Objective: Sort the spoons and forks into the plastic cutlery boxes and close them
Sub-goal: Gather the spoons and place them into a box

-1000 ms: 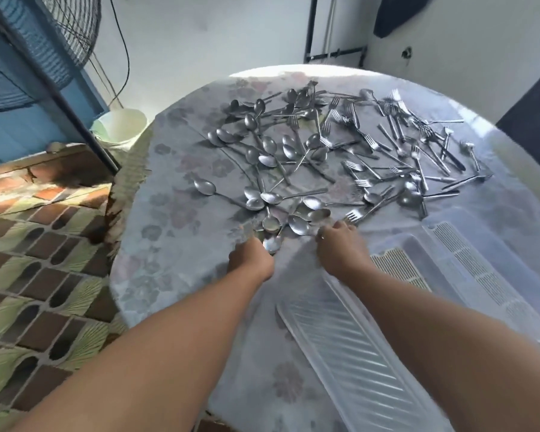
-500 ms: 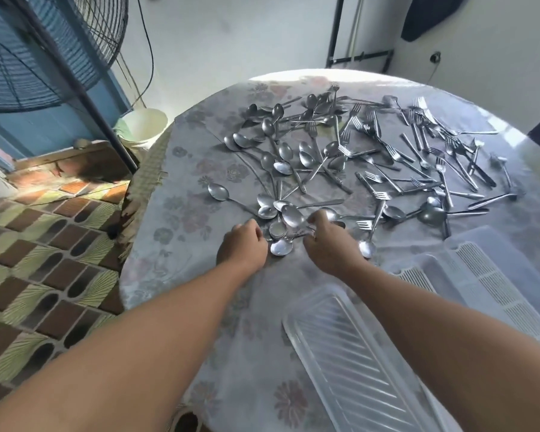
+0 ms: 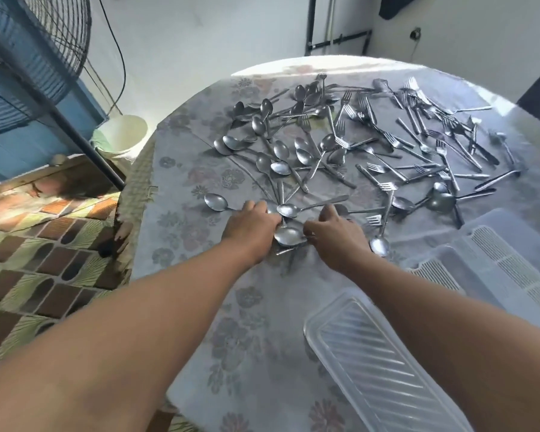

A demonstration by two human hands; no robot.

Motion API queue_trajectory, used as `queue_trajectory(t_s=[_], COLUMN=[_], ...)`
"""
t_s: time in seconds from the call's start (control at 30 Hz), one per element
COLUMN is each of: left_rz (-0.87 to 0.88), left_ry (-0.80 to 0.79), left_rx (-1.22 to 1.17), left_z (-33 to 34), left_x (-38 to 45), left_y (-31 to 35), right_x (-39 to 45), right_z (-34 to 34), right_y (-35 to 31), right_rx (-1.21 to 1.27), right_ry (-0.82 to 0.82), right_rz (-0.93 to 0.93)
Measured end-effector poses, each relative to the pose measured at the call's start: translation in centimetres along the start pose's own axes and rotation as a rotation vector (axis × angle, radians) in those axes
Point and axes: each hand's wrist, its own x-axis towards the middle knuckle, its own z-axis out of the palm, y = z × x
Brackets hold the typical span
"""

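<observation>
The left hand (image 3: pixel 252 227) curls round a small bunch of spoons (image 3: pixel 289 236), bowls toward the right hand (image 3: pixel 334 233), whose bent fingers pinch at them. Beyond, spoons and forks (image 3: pixel 387 145), too many to count, scatter every way over the round flowered tablecloth (image 3: pixel 200 169). One lid (image 3: pixel 384 366) and two open boxes (image 3: pixel 499 263) lie right. A fan (image 3: pixel 38 48) and bucket (image 3: pixel 123 132) stand over patterned floor tiles.

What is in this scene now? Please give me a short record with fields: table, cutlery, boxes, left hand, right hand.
table: round table with flowered cloth
cutlery: spoons mostly left, forks mostly right, loose on the cloth
boxes: clear lid near, open plastic boxes at right, no cutlery visible inside
left hand: left hand gathers spoon handles
right hand: right hand at a large spoon, grip unclear
</observation>
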Motion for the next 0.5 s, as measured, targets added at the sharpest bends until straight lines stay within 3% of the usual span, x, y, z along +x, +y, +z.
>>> queue_trajectory(t_s=[0.17, 0.27, 0.33, 0.5], left_rz=[0.050, 0.101, 0.196, 0.431], left_ry=[0.002, -0.020, -0.008, -0.023], left_rx=[0.008, 0.027, 0.066, 0.214], left_z=[-1.1, -1.1, -0.8, -0.5], left_x=[2.1, 2.6, 2.5, 2.6], left_y=[-2.4, -3.0, -2.7, -0.7], right_x=[0.1, -0.3, -0.4, -0.1], right_z=[0.3, 0.5, 0.3, 0.3], right_y=[0.3, -0.7, -1.7, -3.8], right_rx=[0.046, 0.185, 0.358, 0.896], right_ry=[0.132, 0.304, 0.392, 0.441], right_rz=[0.071, 0.195, 0.277, 0.553])
